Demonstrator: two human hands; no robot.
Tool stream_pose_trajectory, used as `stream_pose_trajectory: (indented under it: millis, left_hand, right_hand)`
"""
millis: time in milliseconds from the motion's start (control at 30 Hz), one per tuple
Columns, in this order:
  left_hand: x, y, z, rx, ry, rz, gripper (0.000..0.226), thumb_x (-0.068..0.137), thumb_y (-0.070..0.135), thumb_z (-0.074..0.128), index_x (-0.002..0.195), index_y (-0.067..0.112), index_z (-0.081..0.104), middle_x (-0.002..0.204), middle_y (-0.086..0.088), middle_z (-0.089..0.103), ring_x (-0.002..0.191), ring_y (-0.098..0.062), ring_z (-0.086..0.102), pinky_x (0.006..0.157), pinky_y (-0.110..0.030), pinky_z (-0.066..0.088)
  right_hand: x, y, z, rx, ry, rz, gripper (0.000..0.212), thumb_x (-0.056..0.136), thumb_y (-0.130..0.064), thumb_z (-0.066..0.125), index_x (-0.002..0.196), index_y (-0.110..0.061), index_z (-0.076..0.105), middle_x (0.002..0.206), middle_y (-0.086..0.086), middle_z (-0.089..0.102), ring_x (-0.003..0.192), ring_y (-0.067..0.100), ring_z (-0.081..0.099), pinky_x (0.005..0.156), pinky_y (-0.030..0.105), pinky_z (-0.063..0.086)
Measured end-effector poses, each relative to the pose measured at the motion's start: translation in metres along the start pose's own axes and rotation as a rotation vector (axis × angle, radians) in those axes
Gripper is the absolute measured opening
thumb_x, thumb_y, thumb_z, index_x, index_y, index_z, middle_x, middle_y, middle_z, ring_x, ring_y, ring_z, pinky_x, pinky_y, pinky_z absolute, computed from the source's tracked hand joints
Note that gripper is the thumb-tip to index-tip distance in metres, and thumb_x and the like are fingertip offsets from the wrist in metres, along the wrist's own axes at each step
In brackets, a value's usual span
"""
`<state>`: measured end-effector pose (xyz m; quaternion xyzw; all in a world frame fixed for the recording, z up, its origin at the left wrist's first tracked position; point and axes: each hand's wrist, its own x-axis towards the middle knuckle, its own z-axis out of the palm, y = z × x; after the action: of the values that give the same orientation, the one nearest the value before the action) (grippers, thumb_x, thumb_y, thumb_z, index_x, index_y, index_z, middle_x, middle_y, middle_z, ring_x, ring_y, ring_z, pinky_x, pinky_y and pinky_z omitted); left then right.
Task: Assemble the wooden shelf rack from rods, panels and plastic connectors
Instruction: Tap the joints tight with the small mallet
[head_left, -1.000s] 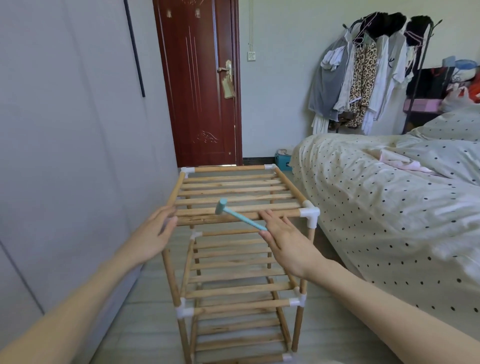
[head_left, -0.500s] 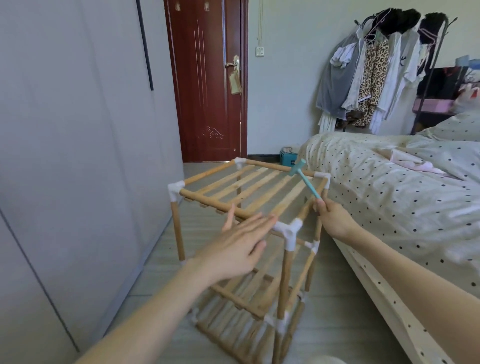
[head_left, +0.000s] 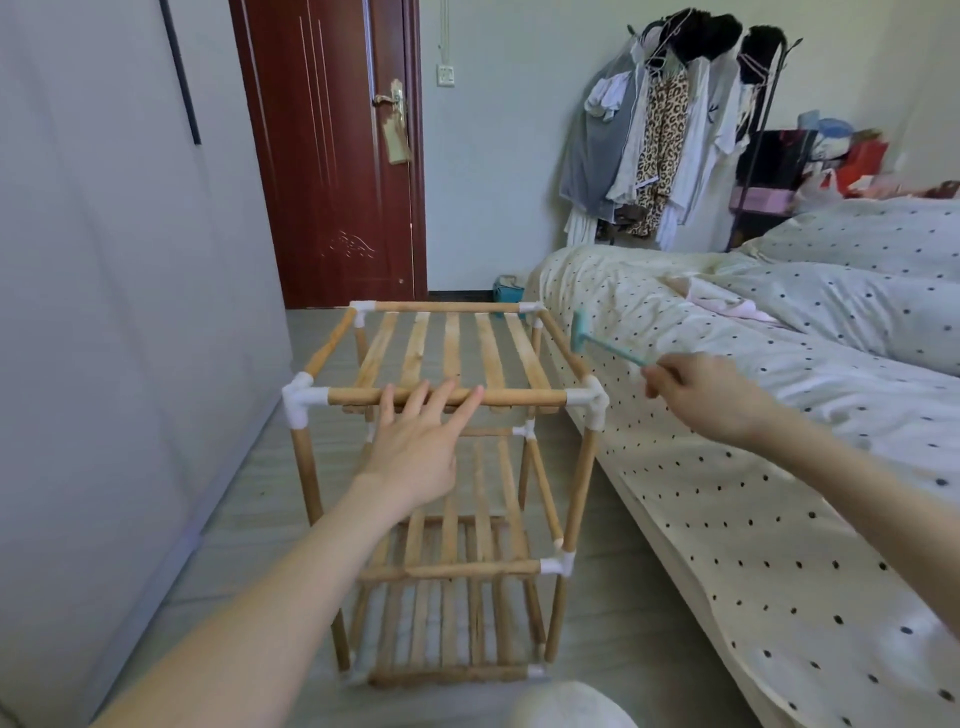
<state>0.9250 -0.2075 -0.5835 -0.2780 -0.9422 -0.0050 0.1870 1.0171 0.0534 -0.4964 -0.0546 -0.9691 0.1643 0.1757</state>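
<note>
The wooden shelf rack (head_left: 519, 399) stands upright on the floor with three slatted tiers, its rods joined by white plastic connectors (head_left: 300, 400). My left hand (head_left: 418, 441) rests with straight fingers on the near top rod. To the right of the rack, over the bed's edge, my right hand (head_left: 701, 397) grips the handle of a small light-blue plastic hammer (head_left: 589, 338). The hammer's head points toward the rack's right top rail, apart from it.
A bed (head_left: 753, 467) with a dotted cover runs close along the rack's right side. A grey wardrobe wall (head_left: 104, 312) is on the left. A dark red door (head_left: 332, 156) and a clothes rack (head_left: 675, 130) stand at the back. A teal box (head_left: 506, 293) sits by the bed's foot.
The rack has turned so its short side faces me. My left hand has settled onto the near top rod. My right hand has swung the hammer out to the right, over the bed.
</note>
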Motion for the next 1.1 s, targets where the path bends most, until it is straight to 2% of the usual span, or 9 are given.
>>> stream_pose_trajectory:
  millis: [167,267,333,467,633,767,800,933,1100]
  left_hand:
    - [0.004,0.009,-0.001,0.016,-0.022,-0.018,0.082,0.091,0.023,0.047,0.148,0.035,-0.011,0.158,0.0,0.002,0.144,-0.026,0.002,0.113,-0.056,-0.003]
    - [0.0,0.006,0.0,0.044,-0.03,-0.013,0.084,0.09,0.022,0.047,0.147,0.036,-0.013,0.158,0.001,0.001,0.144,-0.025,0.002,0.113,-0.057,-0.001]
    - [-0.001,0.005,0.002,0.047,-0.019,-0.006,0.085,0.089,0.022,0.047,0.147,0.036,-0.014,0.158,0.001,0.001,0.144,-0.025,0.001,0.114,-0.056,0.001]
    - [0.003,0.008,-0.002,0.027,-0.039,-0.012,0.084,0.089,0.023,0.047,0.147,0.036,-0.013,0.158,0.001,0.0,0.144,-0.025,0.001,0.114,-0.057,0.0]
    - [0.002,0.006,-0.001,0.028,-0.038,-0.012,0.087,0.088,0.022,0.049,0.147,0.037,-0.012,0.158,0.001,-0.001,0.144,-0.025,0.001,0.113,-0.056,-0.002]
    - [0.002,0.006,0.0,0.017,-0.04,-0.006,0.086,0.088,0.024,0.049,0.147,0.037,-0.011,0.158,0.002,0.0,0.144,-0.025,0.0,0.112,-0.057,-0.003]
    - [0.002,0.006,0.0,0.016,-0.039,-0.008,0.086,0.088,0.024,0.049,0.147,0.037,-0.011,0.158,0.002,0.0,0.144,-0.025,0.0,0.112,-0.056,-0.003]
    - [0.002,0.006,0.001,0.011,-0.044,-0.014,0.087,0.087,0.024,0.049,0.147,0.038,-0.012,0.158,0.001,-0.001,0.144,-0.025,0.0,0.112,-0.056,-0.005]
    - [0.003,0.008,0.003,0.01,-0.031,-0.024,0.088,0.086,0.025,0.051,0.147,0.038,-0.012,0.158,0.002,-0.002,0.144,-0.025,-0.002,0.112,-0.056,-0.006]
  right_hand:
    - [-0.004,0.008,-0.025,0.243,0.682,0.099,0.029,0.1,-0.028,0.032,0.085,-0.009,0.048,0.06,-0.003,0.043,0.055,0.018,0.041,0.055,0.034,0.019]
    - [-0.028,0.02,0.031,-0.05,0.005,0.228,0.029,0.102,-0.024,0.03,0.093,-0.005,0.049,0.08,0.009,0.057,0.076,0.031,0.056,0.069,0.037,0.043]
    - [-0.026,0.031,0.03,-0.047,-0.087,0.204,0.032,0.102,-0.027,0.03,0.081,-0.008,0.047,0.074,0.007,0.055,0.075,0.031,0.055,0.065,0.035,0.042]
    - [-0.016,0.026,0.002,0.307,0.681,0.207,0.033,0.101,-0.033,0.029,0.08,-0.011,0.042,0.062,-0.003,0.045,0.057,0.021,0.044,0.049,0.032,0.022]
    - [-0.035,0.022,0.043,-0.088,-0.183,0.175,0.031,0.102,-0.03,0.027,0.083,-0.012,0.044,0.084,0.01,0.055,0.08,0.031,0.056,0.069,0.035,0.041]
    - [-0.016,0.026,0.003,0.365,0.608,0.248,0.038,0.101,-0.034,0.027,0.091,-0.006,0.05,0.067,0.003,0.048,0.071,0.025,0.053,0.06,0.031,0.033]
    - [-0.024,0.023,0.005,0.359,0.629,0.246,0.038,0.101,-0.035,0.027,0.094,-0.005,0.049,0.068,0.004,0.05,0.07,0.023,0.054,0.059,0.032,0.033]
    - [-0.058,0.029,0.051,-0.06,-0.212,0.236,0.034,0.101,-0.035,0.029,0.082,-0.013,0.046,0.081,0.009,0.058,0.078,0.03,0.057,0.069,0.034,0.043]
    - [-0.033,0.018,0.012,0.432,0.665,0.168,0.036,0.101,-0.034,0.029,0.071,-0.017,0.039,0.061,0.0,0.048,0.056,0.022,0.046,0.049,0.031,0.027]
